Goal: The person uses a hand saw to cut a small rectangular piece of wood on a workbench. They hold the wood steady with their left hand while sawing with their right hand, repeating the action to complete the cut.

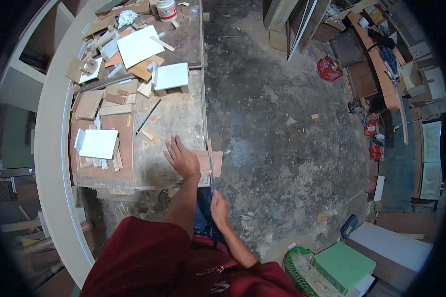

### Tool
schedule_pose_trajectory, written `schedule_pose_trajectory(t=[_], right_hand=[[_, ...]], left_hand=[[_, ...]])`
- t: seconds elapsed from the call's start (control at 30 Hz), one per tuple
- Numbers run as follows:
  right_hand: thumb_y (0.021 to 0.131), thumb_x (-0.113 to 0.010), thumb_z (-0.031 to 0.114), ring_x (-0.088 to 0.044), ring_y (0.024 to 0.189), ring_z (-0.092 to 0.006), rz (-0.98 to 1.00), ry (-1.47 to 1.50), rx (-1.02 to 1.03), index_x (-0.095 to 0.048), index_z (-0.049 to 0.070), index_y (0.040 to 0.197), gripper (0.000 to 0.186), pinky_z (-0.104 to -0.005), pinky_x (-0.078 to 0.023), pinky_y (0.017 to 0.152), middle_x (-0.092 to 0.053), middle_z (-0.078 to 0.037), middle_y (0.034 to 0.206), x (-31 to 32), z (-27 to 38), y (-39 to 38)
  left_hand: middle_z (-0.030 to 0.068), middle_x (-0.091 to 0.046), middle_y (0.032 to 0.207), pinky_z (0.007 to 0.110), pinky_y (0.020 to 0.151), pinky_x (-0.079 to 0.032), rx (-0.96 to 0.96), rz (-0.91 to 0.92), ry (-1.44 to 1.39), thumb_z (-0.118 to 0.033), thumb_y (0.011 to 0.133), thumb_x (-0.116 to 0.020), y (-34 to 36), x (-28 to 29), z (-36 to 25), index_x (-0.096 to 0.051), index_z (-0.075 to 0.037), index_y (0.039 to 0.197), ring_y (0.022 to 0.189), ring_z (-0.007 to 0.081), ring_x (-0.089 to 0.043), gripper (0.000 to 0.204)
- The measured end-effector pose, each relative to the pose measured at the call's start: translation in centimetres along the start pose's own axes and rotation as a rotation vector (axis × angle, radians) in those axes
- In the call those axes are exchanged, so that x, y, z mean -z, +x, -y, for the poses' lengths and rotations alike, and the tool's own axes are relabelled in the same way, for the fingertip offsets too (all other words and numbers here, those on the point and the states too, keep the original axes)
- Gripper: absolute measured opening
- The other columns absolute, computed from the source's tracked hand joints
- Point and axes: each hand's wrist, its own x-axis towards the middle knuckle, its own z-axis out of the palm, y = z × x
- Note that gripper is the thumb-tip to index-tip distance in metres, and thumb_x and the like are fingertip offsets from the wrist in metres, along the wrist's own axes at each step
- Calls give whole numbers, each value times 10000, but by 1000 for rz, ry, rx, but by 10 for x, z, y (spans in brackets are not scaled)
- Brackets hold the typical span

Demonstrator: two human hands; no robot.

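My left hand [183,161] lies with its fingers stretched out, pressing down by the right edge of the workbench [158,171]. Beneath its heel a thin reddish-brown board [216,161] juts past that edge. My right hand [219,208], just below the board, is closed around the near end of a saw [211,166]. The long, narrow metal blade runs away from me across the board; its teeth are too small to make out, and my fingers hide the handle.
On the bench lie a pencil-like dark rod [148,117], white-topped wooden pieces [99,143], another white-topped piece [171,76], and offcuts. A white tub [167,10] stands at the far end. Red bags [329,68] and a green box [344,267] are on the right.
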Motion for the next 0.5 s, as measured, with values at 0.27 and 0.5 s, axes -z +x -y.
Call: schedule_pose_trajectory(t=[0.27,0.5], right_hand=[[972,-419,232,-566,710,-480,3,-26,-10,-547,-45,835,334,-530,-404,576,-545,-306,709,-8,-9,6],[980,-373,296,-549,706,-490,55,42,24,-553,-43,872,398,-508,-414,593,-536,-303,704,-6,9,33]], left_hand=[[106,-389,1418,489,1127,-161,26,73,-51,-37,818,-473,0,6,-1,-411,-66,1337,1370,296,-264,523],[105,-405,1402,477,1128,-167,33,69,-43,-42,828,-473,-2,4,0,-439,-72,1310,1365,293,-273,484]])
